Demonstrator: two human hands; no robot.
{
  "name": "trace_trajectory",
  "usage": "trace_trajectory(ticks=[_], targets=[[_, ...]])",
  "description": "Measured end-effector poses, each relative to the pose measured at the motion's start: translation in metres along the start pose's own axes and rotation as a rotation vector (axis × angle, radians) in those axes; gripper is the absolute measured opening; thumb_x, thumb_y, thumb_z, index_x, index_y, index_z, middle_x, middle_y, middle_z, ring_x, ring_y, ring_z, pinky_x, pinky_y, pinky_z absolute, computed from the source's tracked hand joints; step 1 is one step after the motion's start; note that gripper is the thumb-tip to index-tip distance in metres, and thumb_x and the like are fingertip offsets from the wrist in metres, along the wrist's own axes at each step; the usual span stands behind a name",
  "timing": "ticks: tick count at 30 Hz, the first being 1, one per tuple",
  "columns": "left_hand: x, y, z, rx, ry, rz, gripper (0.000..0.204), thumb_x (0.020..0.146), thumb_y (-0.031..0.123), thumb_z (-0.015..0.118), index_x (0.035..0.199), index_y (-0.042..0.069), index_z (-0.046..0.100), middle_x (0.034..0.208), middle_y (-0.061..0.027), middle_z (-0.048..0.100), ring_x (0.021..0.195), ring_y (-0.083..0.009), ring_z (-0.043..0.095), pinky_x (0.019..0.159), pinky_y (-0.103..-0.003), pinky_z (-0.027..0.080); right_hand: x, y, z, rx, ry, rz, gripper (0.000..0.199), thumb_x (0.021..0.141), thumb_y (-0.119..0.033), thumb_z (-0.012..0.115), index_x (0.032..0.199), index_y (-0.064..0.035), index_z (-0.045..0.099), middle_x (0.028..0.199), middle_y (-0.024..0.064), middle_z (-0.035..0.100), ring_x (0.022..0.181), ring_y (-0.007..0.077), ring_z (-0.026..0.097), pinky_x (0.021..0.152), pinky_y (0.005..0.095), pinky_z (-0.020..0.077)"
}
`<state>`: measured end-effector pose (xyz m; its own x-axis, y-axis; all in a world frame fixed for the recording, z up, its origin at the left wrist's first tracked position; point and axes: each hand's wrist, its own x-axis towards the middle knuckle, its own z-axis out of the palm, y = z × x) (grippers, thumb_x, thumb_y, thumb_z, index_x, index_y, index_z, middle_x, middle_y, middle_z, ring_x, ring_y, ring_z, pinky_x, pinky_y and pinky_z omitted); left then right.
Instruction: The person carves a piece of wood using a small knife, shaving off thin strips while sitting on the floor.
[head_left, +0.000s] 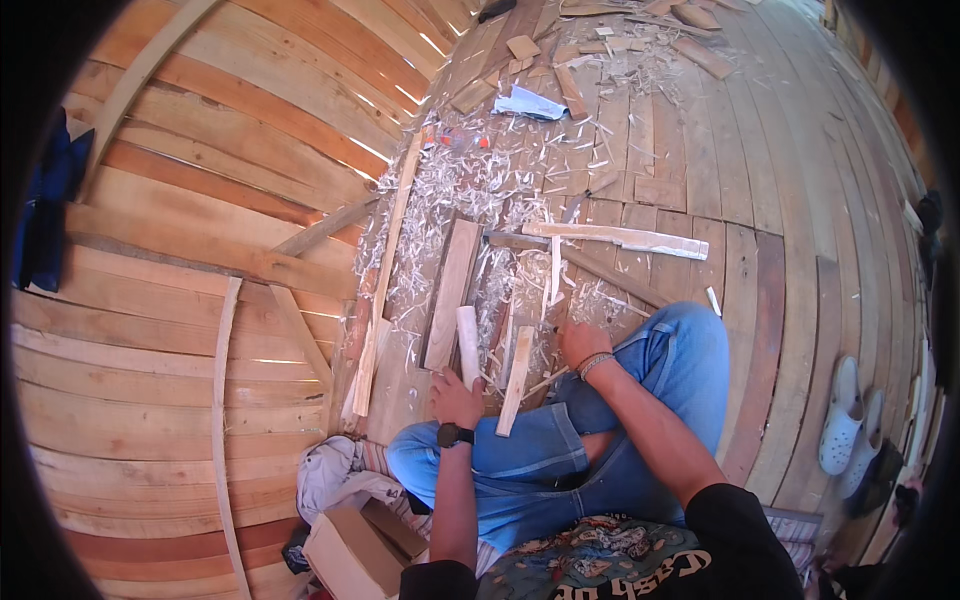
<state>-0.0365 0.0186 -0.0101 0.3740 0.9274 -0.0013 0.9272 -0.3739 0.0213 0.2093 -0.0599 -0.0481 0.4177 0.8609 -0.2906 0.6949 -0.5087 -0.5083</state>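
My left hand [458, 400], with a dark watch on its wrist, is closed round the lower end of a short pale wooden stick [468, 340]. That stick points away from me, beside a thick brown wooden board [453, 290] on the floor. My right hand [584, 346], wearing a bracelet, is closed in front of my bent right knee. A small dark bit shows at its fingers, but what they hold is hidden. Between my hands lies a flat pale strip of wood [516, 380], its near end by my jeans.
Curly wood shavings [455, 185] cover the floor ahead. A long pale strip [620, 238] lies beyond my right hand; another [395, 230] runs along the left. Offcuts [575, 90] and a white sheet [530, 103] lie farther off. A cardboard box [350, 550] and light clogs [842, 420] flank me.
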Motion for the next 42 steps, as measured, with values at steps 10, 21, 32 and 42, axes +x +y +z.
trace_trajectory(ticks=[10,21,32,42], targets=[[-0.042,0.020,-0.015,-0.264,-0.112,0.117,0.038,0.078,0.035,0.070,0.094,0.001,0.067,0.085,-0.0240,0.068,0.075,-0.0354,0.068,0.070,-0.045,0.053,0.003,-0.008,-0.010,0.366,0.088,0.044,0.038,0.093,-0.039,0.049,0.108,-0.0037,0.053,0.087,0.0252,0.066,0.084,0.0432,0.065,0.075,0.0527,0.0503],[-0.005,0.020,-0.061,-1.263,-0.211,-0.196,0.021,0.085,0.001,0.064,0.105,-0.003,0.065,0.085,-0.0102,0.068,0.070,-0.0175,0.069,0.064,-0.025,0.055,0.005,-0.012,-0.008,0.649,0.150,-0.037,0.041,0.093,-0.039,0.052,0.105,-0.0001,0.059,0.091,0.0272,0.066,0.089,0.0437,0.063,0.078,0.0489,0.0484],[0.036,0.062,-0.027,-1.494,-0.055,0.030,0.032,0.085,0.001,0.068,0.114,-0.008,0.061,0.095,-0.0121,0.069,0.089,-0.0153,0.067,0.078,-0.026,0.054,0.012,0.000,0.001,0.832,0.173,-0.061,0.039,0.095,-0.037,0.051,0.091,0.0007,0.060,0.065,0.0113,0.062,0.061,0.0216,0.062,0.059,0.0354,0.0468],[0.056,0.069,-0.019,-1.462,0.122,-0.005,0.022,0.090,0.006,0.063,0.105,-0.010,0.061,0.089,-0.0124,0.068,0.074,-0.0157,0.069,0.066,-0.025,0.056,0.027,0.016,0.021,0.999,0.144,-0.091,0.039,0.100,-0.039,0.043,0.088,-0.0041,0.055,0.057,0.0022,0.052,0.042,0.0095,0.047,0.040,0.0250,0.0359]])
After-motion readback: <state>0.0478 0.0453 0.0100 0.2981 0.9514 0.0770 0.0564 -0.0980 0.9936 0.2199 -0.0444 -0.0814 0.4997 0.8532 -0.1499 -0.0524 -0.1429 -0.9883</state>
